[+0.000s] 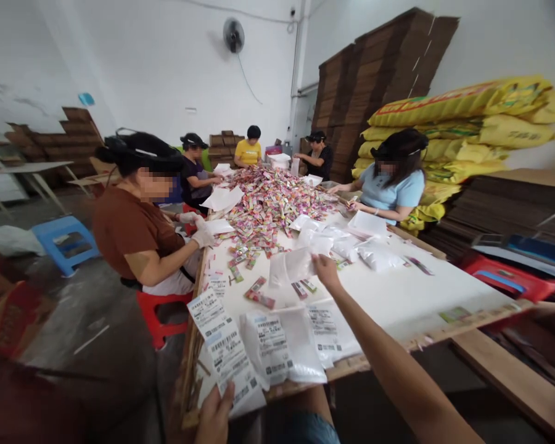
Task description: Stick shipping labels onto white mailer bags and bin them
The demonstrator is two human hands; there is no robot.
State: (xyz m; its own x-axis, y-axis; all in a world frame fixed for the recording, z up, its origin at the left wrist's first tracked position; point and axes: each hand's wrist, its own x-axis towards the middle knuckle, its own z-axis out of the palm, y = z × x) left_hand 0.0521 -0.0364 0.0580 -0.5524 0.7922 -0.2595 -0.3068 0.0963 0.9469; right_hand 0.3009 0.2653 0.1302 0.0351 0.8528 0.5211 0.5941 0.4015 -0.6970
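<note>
At the table's near left corner, my left hand [216, 412] pinches the lower end of a strip of printed labels [226, 348]. My right hand [326, 271] reaches over the table and holds the edge of a translucent plastic bag [290, 267]. Below that bag lie a few small red and green packets [260, 292]. Labelled clear bags [277, 345] rest along the near edge between my hands. Beyond my right hand are several filled clear bags [378, 253].
A large heap of small colourful packets [268, 197] covers the middle of the white table [425, 296]. People sit around it. A red stool [161, 314] stands at the left, with yellow sacks [462, 117] and stacked cardboard [370, 74] at the right.
</note>
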